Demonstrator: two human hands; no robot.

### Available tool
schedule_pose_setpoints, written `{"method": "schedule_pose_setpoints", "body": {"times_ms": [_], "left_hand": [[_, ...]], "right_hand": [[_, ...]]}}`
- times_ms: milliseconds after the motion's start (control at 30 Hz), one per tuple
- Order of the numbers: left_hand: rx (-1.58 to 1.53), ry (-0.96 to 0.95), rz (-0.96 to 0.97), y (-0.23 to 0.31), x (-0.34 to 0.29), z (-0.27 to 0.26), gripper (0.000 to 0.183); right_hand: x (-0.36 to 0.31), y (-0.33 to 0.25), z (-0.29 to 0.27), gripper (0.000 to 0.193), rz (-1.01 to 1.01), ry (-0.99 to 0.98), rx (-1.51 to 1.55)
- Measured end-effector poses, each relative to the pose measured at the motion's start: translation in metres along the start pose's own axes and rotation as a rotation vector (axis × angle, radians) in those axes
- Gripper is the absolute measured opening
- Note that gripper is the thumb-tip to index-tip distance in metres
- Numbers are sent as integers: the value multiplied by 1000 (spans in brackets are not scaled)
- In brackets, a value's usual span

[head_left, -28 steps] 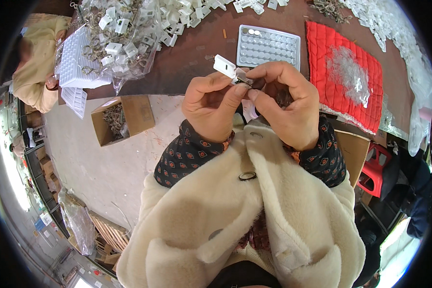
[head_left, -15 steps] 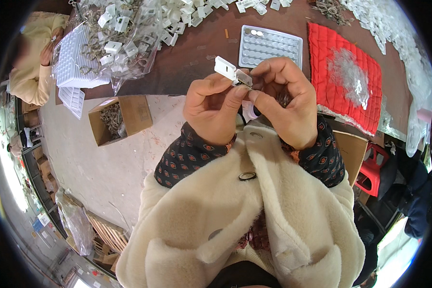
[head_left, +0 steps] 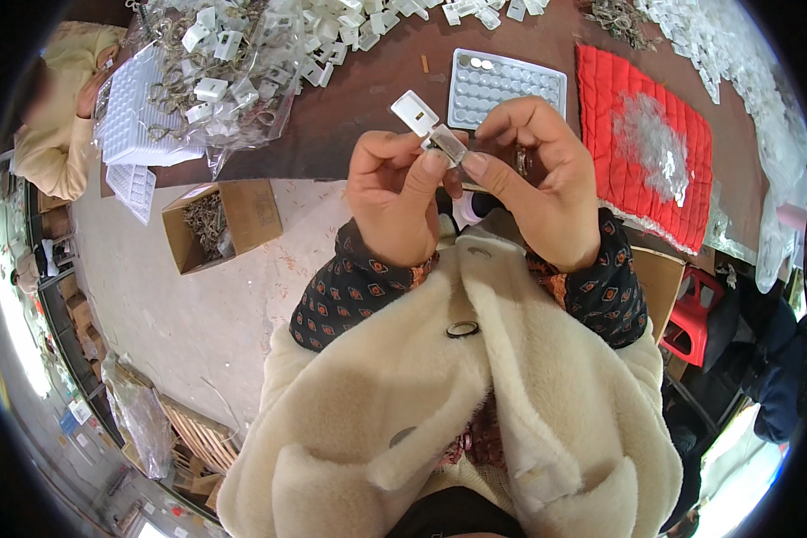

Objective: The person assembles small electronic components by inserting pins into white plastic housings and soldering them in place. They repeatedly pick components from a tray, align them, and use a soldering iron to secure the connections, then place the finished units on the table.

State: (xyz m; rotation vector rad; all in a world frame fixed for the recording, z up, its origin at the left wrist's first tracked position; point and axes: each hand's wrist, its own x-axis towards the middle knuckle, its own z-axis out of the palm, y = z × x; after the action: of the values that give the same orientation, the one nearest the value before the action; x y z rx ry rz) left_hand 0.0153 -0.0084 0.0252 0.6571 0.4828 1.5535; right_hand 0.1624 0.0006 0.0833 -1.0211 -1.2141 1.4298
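Observation:
Held up over the table's near edge is a small white plastic case (head_left: 414, 113) with a see-through part (head_left: 448, 143) hinged or joined to it. Its white half stands out to the upper left and shows a small dark slot. My left hand (head_left: 396, 193) pinches the case from the left, thumb against the lower side. From the right, the thumb of my right hand (head_left: 547, 188) presses on the clear part's end, its other fingers curled above. A metallic glint shows among those fingers; what it is, I cannot make out.
Beyond my hands lies a pale pocketed tray (head_left: 509, 115) with a few silver discs. Right of it, a red quilted cloth (head_left: 601, 117) bears clear pieces. A bag of white cases with metal rings (head_left: 242, 117) sits left, a cardboard box (head_left: 255, 213) below. Another person (head_left: 58, 148) works far left.
The case has tilted, its white half now higher and further left, with the dark slot showing. My right thumb has shifted along the clear part. The other person's hand has moved a little.

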Motion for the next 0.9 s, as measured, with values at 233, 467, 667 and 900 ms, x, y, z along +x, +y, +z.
{"method": "schedule_pose_setpoints", "body": {"times_ms": [233, 467, 667, 900], "left_hand": [[-242, 109, -162, -8, 3, -2, 16], [-34, 84, -90, -12, 9, -14, 17], [-141, 102, -169, -13, 16, -17, 18], [-90, 115, -270, -7, 22, -23, 13]], "right_hand": [[-2, 16, 7, 24, -69, 52, -47], [4, 15, 1, 28, -489, 91, -814], [31, 15, -17, 22, -239, -38, -530], [80, 57, -31, 9, -374, 344, -1115]]}}
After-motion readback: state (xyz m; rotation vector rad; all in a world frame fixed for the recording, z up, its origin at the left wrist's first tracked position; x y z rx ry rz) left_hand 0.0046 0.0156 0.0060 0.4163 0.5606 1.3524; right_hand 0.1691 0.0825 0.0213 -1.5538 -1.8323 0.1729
